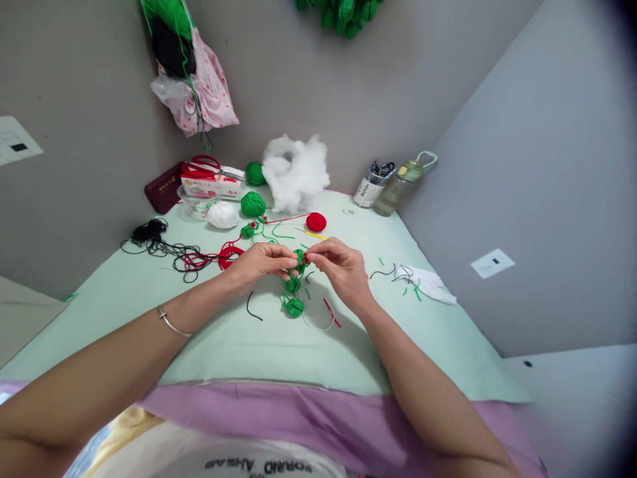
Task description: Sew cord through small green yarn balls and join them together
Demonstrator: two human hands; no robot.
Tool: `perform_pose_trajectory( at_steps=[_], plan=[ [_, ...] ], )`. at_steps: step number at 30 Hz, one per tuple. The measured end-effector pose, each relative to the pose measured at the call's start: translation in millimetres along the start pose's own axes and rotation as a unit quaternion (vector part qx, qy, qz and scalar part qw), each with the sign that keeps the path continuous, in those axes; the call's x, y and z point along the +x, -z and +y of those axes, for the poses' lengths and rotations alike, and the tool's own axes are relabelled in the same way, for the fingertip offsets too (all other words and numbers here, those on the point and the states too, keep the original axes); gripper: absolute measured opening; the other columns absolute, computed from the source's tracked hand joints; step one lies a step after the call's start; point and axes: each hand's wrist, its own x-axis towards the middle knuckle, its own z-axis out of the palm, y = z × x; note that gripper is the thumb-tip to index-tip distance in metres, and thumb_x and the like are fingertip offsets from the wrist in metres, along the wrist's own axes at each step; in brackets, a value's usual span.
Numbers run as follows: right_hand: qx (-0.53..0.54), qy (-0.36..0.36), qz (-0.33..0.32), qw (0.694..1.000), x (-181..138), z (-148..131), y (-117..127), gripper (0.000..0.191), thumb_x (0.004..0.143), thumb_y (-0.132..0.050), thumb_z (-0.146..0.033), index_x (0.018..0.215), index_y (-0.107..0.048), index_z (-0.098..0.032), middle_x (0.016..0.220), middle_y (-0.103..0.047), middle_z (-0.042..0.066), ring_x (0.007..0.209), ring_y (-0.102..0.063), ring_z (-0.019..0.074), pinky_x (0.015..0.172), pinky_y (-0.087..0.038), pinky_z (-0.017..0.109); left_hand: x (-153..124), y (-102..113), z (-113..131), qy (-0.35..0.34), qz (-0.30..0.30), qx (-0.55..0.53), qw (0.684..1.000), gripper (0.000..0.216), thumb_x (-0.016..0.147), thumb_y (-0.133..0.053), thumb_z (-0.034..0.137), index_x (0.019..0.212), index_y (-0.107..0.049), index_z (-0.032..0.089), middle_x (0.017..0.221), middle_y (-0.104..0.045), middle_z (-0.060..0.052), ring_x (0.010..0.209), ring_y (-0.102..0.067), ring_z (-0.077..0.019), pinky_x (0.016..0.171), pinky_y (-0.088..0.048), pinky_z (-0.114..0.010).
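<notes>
Both hands meet over the middle of the pale green table (pixel 239 345). My left hand (pixel 261 261) pinches a small green crocheted piece (pixel 300 260) from the left. My right hand (pixel 337 265) pinches the same piece from the right, at a red bit on it. Two more small green crocheted balls (pixel 293 296) hang or lie just below the hands, joined by green yarn. A silver bangle (pixel 172 323) sits on my left wrist.
Tangled black and red cords (pixel 169 251) lie at the left. Behind are green yarn balls (pixel 253 203), a white ball (pixel 222 214), a red crocheted disc (pixel 316 222), white stuffing (pixel 296 171), red scissors on a box (pixel 205 174), a pen jar (pixel 371 185), and a bottle (pixel 401 184). Yarn scraps lie right.
</notes>
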Motion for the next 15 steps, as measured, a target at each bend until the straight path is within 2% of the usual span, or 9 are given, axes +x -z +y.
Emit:
perform_pose_trajectory(
  at_steps=[10, 15],
  plan=[
    [-0.005, 0.014, -0.005, 1.0, -0.2, 1.9, -0.5, 0.004, 0.085, -0.072, -0.021, 0.081, -0.075, -0.021, 0.082, -0.066, 0.002, 0.074, -0.06, 0.0132, 0.064, -0.047, 0.029, 1.8, 0.9, -1.3, 0.0, -0.003, 0.0, 1.0, 0.03, 0.065, -0.086, 0.037, 0.081, -0.075, 0.015, 0.076, -0.073, -0.005, 0.074, -0.068, -0.0175, 0.073, -0.055, -0.031],
    [-0.046, 0.041, 0.001, 0.998, -0.5, 0.3, -0.7, 0.006, 0.085, -0.07, -0.018, 0.082, -0.075, -0.021, 0.083, -0.068, 0.002, 0.077, -0.062, 0.0136, 0.067, -0.048, 0.028, 1.7, 1.2, -1.7, 0.004, -0.001, -0.005, 1.0, 0.031, 0.065, -0.086, 0.039, 0.081, -0.075, 0.015, 0.076, -0.073, -0.005, 0.074, -0.068, -0.0174, 0.073, -0.055, -0.031]
  ],
)
